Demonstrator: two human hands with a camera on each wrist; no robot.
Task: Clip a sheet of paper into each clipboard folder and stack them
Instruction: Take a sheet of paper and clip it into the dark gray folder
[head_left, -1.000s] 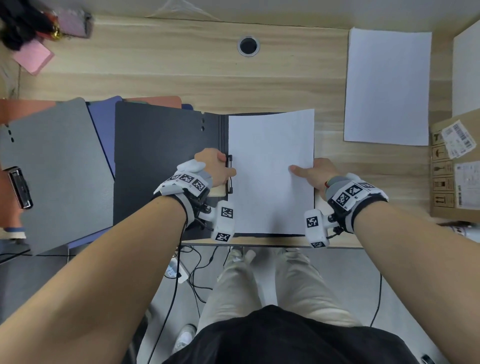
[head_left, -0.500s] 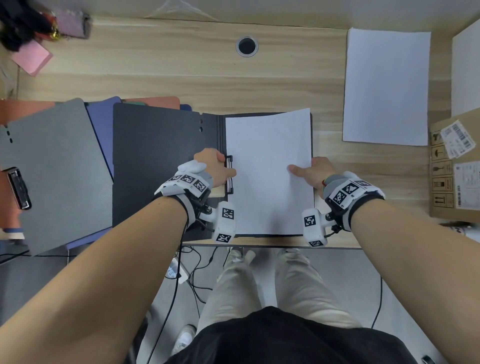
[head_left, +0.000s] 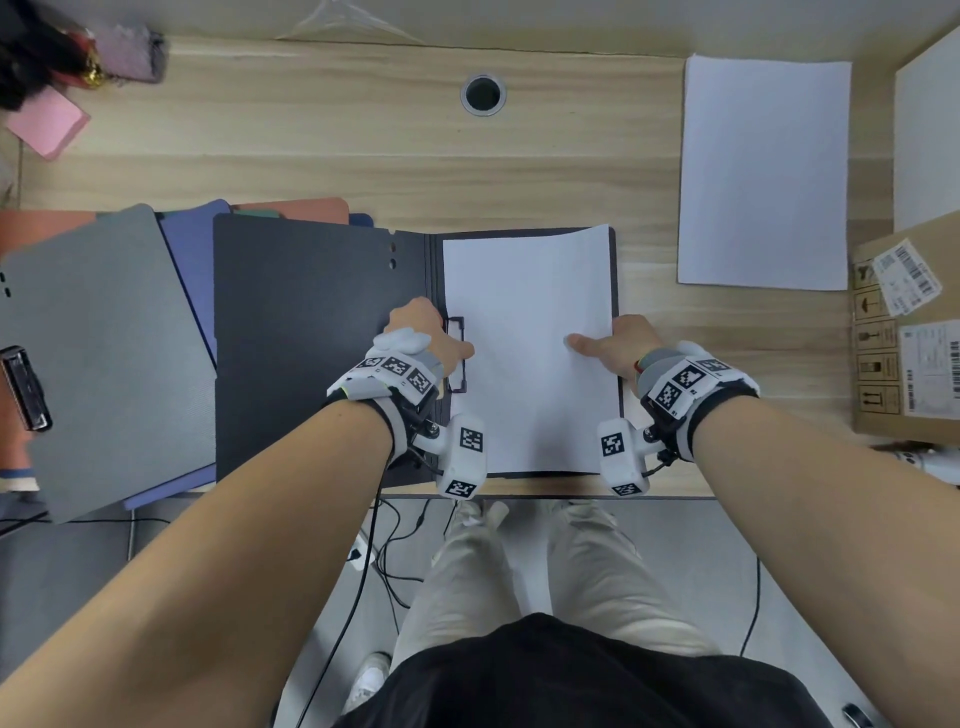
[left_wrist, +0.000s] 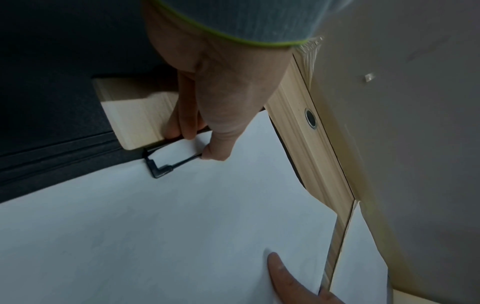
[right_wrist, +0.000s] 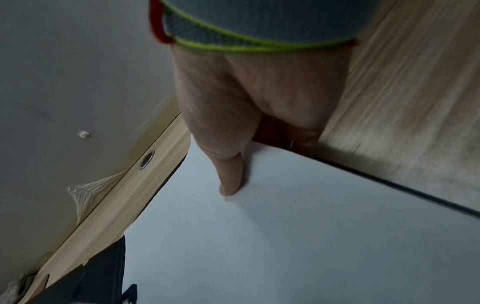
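Note:
A black clipboard folder (head_left: 311, 338) lies open on the desk, cover to the left. A white sheet (head_left: 524, 312) lies on its right half. My left hand (head_left: 447, 343) pinches the black wire clip (left_wrist: 158, 170) at the sheet's left edge, next to the spine. In the left wrist view the left hand (left_wrist: 200, 142) has thumb and fingers curled on the wire, and the sheet (left_wrist: 182, 226) lies under it. My right hand (head_left: 597, 340) pinches the sheet's right edge, thumb on top. The right wrist view shows that thumb (right_wrist: 230, 185) pressed on the sheet (right_wrist: 285, 236).
A grey folder (head_left: 93, 353) with its clip (head_left: 23, 387), a purple one (head_left: 192, 260) and an orange one (head_left: 291, 210) overlap at the left. Loose white paper (head_left: 763, 171) lies at the back right, beside a cardboard box (head_left: 909, 332). A cable hole (head_left: 483, 93) sits behind.
The sheet has slid slightly left toward the spine, under the wire clip, and my right hand moved left with it. My left hand has stayed on the clip.

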